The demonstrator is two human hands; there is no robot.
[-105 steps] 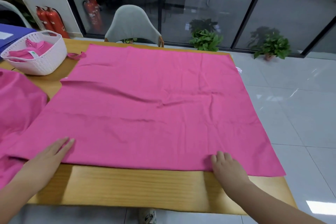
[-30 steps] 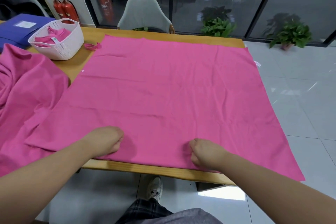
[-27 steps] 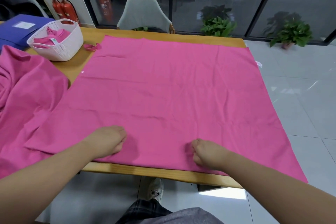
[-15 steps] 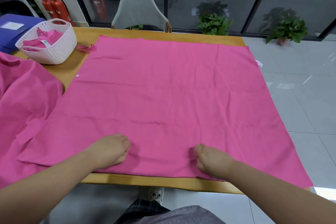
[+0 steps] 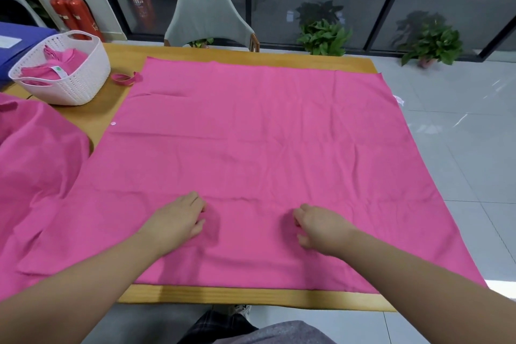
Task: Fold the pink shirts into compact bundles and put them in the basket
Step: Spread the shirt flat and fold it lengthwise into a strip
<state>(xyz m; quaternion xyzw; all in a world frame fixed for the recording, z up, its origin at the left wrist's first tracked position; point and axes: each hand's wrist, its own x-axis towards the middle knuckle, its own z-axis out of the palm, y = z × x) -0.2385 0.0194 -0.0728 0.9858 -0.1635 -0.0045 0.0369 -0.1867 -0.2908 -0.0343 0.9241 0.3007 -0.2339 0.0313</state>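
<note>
A large pink shirt (image 5: pixel 265 134) lies spread flat over most of the wooden table (image 5: pixel 251 294). My left hand (image 5: pixel 178 220) and my right hand (image 5: pixel 321 227) rest on its near part, a forearm's width apart, fingers curled and pinching the fabric. A faint crease runs between them. The white basket (image 5: pixel 83 84) stands at the far left of the table and holds folded pink bundles (image 5: pixel 55 67). Another pink shirt (image 5: pixel 33 165) lies crumpled at the left, partly under the spread one.
A grey chair (image 5: pixel 208 17) stands behind the table's far edge. A small pink loop of cloth (image 5: pixel 125 78) lies beside the basket. A blue box (image 5: pixel 11 39) sits at far left. Tiled floor and potted plants (image 5: pixel 324 36) are to the right.
Both hands went from flat at the cloth's near corners to curled and close together, then slid a little farther in from the near edge. The cloth stays spread.
</note>
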